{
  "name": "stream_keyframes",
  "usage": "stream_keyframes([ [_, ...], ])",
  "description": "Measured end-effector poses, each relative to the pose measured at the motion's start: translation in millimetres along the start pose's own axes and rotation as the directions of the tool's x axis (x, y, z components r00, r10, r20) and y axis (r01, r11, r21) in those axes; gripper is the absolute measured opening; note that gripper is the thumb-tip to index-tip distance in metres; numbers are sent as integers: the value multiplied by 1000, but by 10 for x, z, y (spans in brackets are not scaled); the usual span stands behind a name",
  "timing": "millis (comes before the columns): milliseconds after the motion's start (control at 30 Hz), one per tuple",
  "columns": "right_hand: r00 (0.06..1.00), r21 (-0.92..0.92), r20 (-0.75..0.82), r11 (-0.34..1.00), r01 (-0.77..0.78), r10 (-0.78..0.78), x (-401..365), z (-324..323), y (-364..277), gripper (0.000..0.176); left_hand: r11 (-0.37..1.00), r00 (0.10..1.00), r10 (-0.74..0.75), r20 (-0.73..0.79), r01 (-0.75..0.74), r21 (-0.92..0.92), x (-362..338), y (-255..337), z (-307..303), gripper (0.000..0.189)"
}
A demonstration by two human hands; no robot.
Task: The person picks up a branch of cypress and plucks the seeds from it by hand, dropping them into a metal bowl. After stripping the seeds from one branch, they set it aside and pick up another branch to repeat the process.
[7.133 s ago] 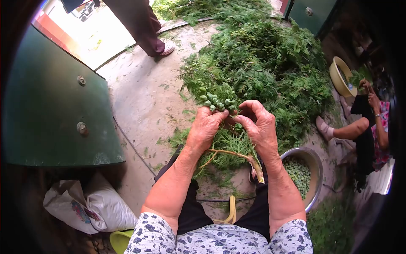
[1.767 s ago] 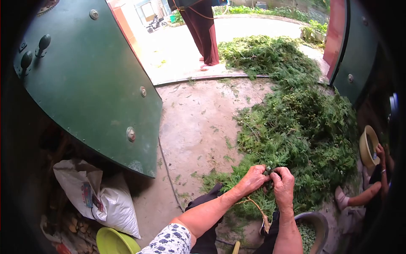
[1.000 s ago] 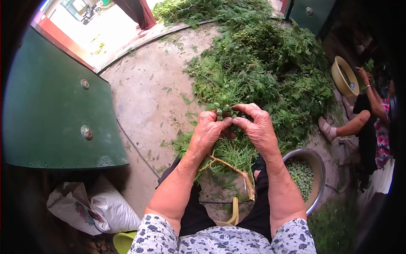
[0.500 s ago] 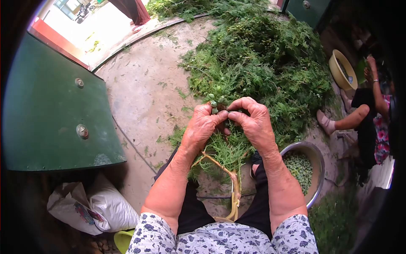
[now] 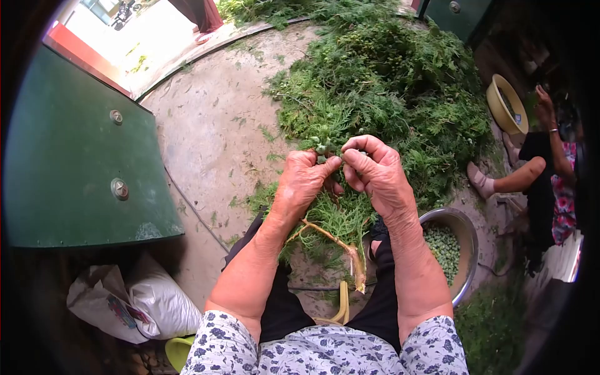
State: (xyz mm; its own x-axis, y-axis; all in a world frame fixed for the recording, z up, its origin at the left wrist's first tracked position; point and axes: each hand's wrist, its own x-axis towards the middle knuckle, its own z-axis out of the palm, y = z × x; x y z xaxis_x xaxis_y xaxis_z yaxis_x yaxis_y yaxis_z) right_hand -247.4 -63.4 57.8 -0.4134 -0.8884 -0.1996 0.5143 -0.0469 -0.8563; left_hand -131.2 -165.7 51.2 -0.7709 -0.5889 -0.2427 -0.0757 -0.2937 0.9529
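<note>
My left hand [image 5: 301, 181] is closed on a leafy green branch [image 5: 340, 215], whose bare woody stem hangs toward my lap. Small green cones [image 5: 321, 149] show at the tips of its fingers. Just to the right, my right hand [image 5: 377, 169] is pinched, thumb against fingers, close to the left thumb; what it holds, if anything, is too small to make out. A metal bowl [image 5: 472, 240] with many small green cones [image 5: 442, 250] stands by my right knee.
A large heap of green branches [image 5: 387, 87] lies ahead. Another person [image 5: 556, 169] sits at the right near a yellow basin [image 5: 500, 103]. White sacks [image 5: 164, 303] and a green door [image 5: 87, 162] are at the left. A second person stands beyond the threshold.
The branch's stem has lifted and shifted slightly right, apart from the pale stick below. My right hand has drawn a little away from the left. The seated person's hand has moved.
</note>
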Motion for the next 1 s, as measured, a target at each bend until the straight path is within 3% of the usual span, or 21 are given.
stream_keyframes([
  [100, 988, -299, -69, 948, 112, -139, -5, 119, 49, 12, 987, 999, -27, 23, 22, 159, 9, -17, -28, 17],
  [233, 967, -478, -78, 861, 177, -242, 3, 156, 98, 17, 952, 1000, 14, 8, -16, 305, 17, -113, -12, 21],
  [300, 904, -640, 62, 678, 362, -424, 45, 122, 165, 23, 840, 987, 162, 1, -139, 525, 20, -112, -16, 22],
  [367, 902, -660, 74, 657, 365, -425, 20, 141, 93, 27, 832, 984, 177, 27, -164, 530, 26, -114, -31, 22],
  [433, 970, -607, 17, 769, 202, -241, -20, 165, -13, 27, 825, 980, 191, 53, -189, 533, 37, -132, -45, 21],
  [467, 971, -607, 17, 769, 201, -240, -8, 137, -7, 27, 814, 979, 197, 51, -193, 549, 44, -151, -56, 20],
  [633, 928, -729, 200, 585, 355, -314, 11, 76, 9, 25, 777, 981, 188, 49, -179, 603, 56, -179, -74, 14],
  [700, 905, -735, 249, 541, 409, -346, 12, 84, 19, 26, 651, 938, 328, 113, -312, 692, 88, -255, -126, 21],
  [767, 879, -733, 293, 502, 459, -376, 54, 114, 16, 27, 657, 944, 303, 127, -304, 690, 91, -286, -131, 19],
  [833, 933, -735, 229, 580, 352, -276, 35, 97, 12, 26, 645, 947, 298, 121, -293, 706, 75, -281, -114, 17],
  [1000, 977, -701, 64, 688, 189, -203, 32, 104, 77, 23, 617, 953, 276, 126, -276, 737, 60, -254, -89, 13],
])
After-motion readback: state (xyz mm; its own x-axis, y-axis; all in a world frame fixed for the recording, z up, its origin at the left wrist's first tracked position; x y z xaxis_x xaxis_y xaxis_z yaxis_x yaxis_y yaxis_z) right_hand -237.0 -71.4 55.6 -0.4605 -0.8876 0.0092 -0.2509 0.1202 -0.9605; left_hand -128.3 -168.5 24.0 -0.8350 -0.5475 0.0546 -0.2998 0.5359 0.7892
